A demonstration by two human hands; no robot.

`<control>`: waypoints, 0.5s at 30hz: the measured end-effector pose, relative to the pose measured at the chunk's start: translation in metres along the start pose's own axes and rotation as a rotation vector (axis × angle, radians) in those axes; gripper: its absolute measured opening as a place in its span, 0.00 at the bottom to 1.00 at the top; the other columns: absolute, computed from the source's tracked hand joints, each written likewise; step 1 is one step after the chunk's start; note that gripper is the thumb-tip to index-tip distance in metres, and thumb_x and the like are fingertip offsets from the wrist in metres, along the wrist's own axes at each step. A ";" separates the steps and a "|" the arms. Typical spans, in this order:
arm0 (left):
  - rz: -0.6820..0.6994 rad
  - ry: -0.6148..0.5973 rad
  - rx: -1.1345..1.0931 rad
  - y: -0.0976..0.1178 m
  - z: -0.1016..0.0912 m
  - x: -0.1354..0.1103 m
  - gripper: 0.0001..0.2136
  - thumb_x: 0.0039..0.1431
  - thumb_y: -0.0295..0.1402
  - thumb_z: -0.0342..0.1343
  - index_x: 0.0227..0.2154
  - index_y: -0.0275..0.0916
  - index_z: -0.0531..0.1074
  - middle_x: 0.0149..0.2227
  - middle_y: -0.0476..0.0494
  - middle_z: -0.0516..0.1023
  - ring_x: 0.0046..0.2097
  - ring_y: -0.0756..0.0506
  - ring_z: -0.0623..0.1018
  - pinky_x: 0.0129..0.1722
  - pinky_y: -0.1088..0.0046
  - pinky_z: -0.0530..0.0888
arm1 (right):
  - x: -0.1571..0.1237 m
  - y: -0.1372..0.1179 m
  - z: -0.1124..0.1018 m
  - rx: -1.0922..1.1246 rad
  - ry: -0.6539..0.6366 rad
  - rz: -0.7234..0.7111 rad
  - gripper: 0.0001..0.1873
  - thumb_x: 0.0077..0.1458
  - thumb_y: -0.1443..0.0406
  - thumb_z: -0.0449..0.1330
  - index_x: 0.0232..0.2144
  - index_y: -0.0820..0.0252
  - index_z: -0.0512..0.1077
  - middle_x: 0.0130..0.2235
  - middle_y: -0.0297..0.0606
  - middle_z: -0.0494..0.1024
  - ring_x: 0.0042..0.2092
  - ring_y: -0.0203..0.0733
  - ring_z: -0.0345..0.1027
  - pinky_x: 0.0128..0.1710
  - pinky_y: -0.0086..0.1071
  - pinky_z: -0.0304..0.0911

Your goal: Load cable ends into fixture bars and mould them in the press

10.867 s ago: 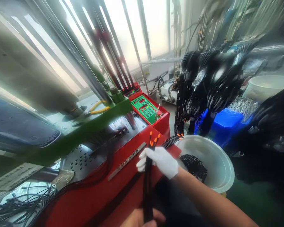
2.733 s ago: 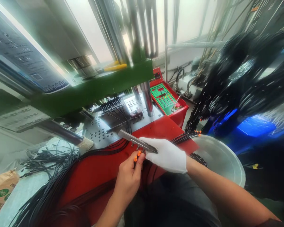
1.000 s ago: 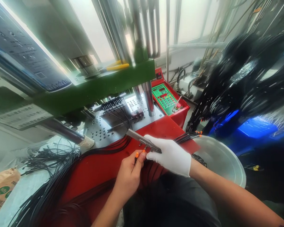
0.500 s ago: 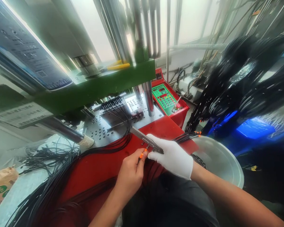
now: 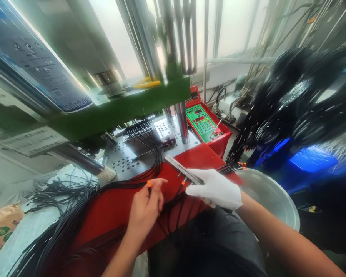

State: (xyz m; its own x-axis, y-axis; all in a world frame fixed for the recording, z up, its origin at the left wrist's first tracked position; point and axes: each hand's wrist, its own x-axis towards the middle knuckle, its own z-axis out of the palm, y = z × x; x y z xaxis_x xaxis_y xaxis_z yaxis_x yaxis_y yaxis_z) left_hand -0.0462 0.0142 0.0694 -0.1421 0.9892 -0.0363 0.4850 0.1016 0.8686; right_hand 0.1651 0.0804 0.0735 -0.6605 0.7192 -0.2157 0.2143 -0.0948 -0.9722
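Observation:
My bare left hand (image 5: pixel 146 207) pinches a black cable with an orange tip (image 5: pixel 149 184); most of that cable is hidden by the fingers. To its right, my right hand (image 5: pixel 215 188), in a white glove, is closed around one end of a flat metal bar (image 5: pixel 184 170) with short pins along its side. Another orange cable end (image 5: pixel 183 183) sits at the bar's lower edge, its black cable trailing down to the left. Both hands are over the red table (image 5: pixel 118 207), a little apart.
Ahead stands a green press (image 5: pixel 127 100) with steel columns over a perforated plate (image 5: pixel 121 161), where a mold holds black cables. A red control box (image 5: pixel 203 123) is behind. Cable bundles (image 5: pixel 66 192) lie left; a pale tub (image 5: pixel 276 196) and hanging black cables (image 5: pixel 279 104) are right.
My left hand has moved left, away from the metal bar, with an orange-tipped cable in its fingers. My right hand and the bar have shifted slightly right and down.

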 end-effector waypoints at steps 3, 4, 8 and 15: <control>0.054 0.099 -0.056 -0.008 -0.001 0.002 0.14 0.66 0.43 0.41 0.41 0.40 0.66 0.20 0.55 0.56 0.23 0.52 0.58 0.23 0.77 0.58 | 0.003 0.002 -0.003 0.011 -0.002 0.043 0.25 0.54 0.58 0.59 0.55 0.48 0.65 0.24 0.26 0.64 0.20 0.29 0.57 0.15 0.20 0.56; 0.084 0.074 -0.096 -0.010 0.001 0.001 0.14 0.67 0.43 0.40 0.39 0.41 0.65 0.21 0.55 0.56 0.24 0.52 0.58 0.24 0.77 0.58 | 0.003 0.002 -0.002 0.000 0.023 0.027 0.25 0.54 0.59 0.60 0.55 0.49 0.65 0.23 0.26 0.64 0.20 0.28 0.56 0.15 0.20 0.57; 0.142 -0.006 -0.109 -0.014 0.006 -0.004 0.13 0.67 0.40 0.41 0.33 0.40 0.65 0.23 0.53 0.59 0.26 0.51 0.60 0.27 0.76 0.59 | 0.003 -0.004 0.003 0.000 0.008 -0.004 0.24 0.54 0.61 0.60 0.54 0.51 0.66 0.23 0.25 0.64 0.20 0.27 0.56 0.16 0.19 0.56; 0.136 -0.075 -0.153 -0.011 0.003 -0.006 0.11 0.65 0.38 0.47 0.36 0.38 0.71 0.24 0.51 0.65 0.24 0.52 0.63 0.23 0.78 0.61 | -0.001 -0.014 0.007 -0.011 -0.035 -0.075 0.21 0.52 0.62 0.61 0.49 0.52 0.69 0.24 0.25 0.65 0.21 0.27 0.59 0.17 0.19 0.57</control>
State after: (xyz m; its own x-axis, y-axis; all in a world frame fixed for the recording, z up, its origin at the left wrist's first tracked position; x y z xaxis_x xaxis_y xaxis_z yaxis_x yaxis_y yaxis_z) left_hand -0.0476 0.0074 0.0586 -0.0170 0.9984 0.0547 0.3578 -0.0450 0.9327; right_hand 0.1580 0.0764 0.0871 -0.6995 0.6997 -0.1453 0.1709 -0.0337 -0.9847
